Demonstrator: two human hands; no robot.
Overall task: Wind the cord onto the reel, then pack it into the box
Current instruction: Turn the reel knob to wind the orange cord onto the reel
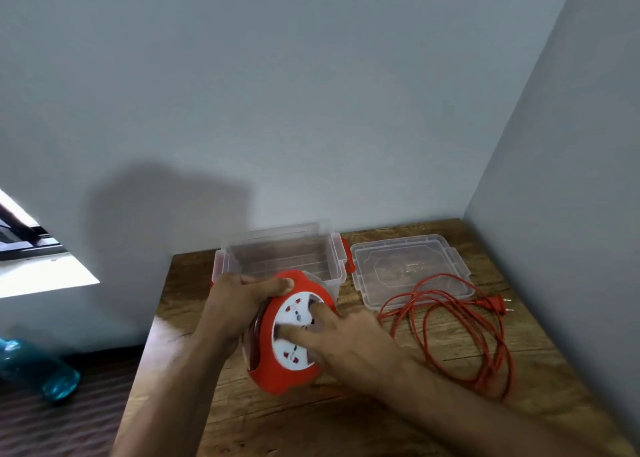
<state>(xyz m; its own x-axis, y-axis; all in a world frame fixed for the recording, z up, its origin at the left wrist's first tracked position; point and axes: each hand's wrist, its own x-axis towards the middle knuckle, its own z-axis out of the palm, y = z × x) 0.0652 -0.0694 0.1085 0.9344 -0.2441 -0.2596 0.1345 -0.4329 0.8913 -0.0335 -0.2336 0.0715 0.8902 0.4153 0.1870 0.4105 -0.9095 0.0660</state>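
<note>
both bare forearms reach in from below, the right hand pressing two spread fingertips on the white socket face of the red plastic reel, the left hand closed around its rim with thumb on top. turning it evenly while the left steadies it, i'd say, should lay the thin orange cord tidily. most cord lies in slack loops on the grainy wooden table, by the clear lid and open translucent box.

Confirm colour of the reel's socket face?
White, with red socket openings, set in the red reel. The socket face shows in the head view.
</note>
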